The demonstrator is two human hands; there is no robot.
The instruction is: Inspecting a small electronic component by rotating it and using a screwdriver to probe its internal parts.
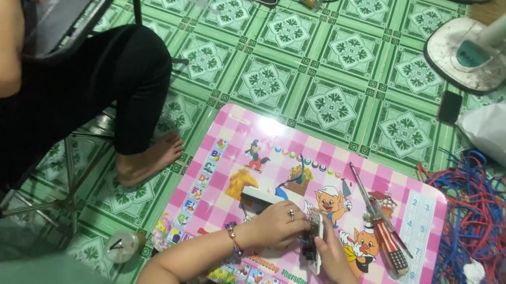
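My left hand [276, 224], with a ring and a bead bracelet, and my right hand [332, 255] are both closed around a small white oblong part [314, 245] with dark fittings, held just above a pink checked cartoon-print table [223, 158]. Behind my left hand a white rectangular piece [261, 196] lies on the table. A red-handled screwdriver [383, 229] with a long metal shaft lies to the right of my hands.
Another person sits on a metal-framed chair at left, a bare foot [146, 162] on the green patterned tile floor. A tangle of red and blue wires [482, 226] lies right of the table. A white fan base [472, 53], a dark phone [449, 107] and a white bag [502, 128] lie beyond.
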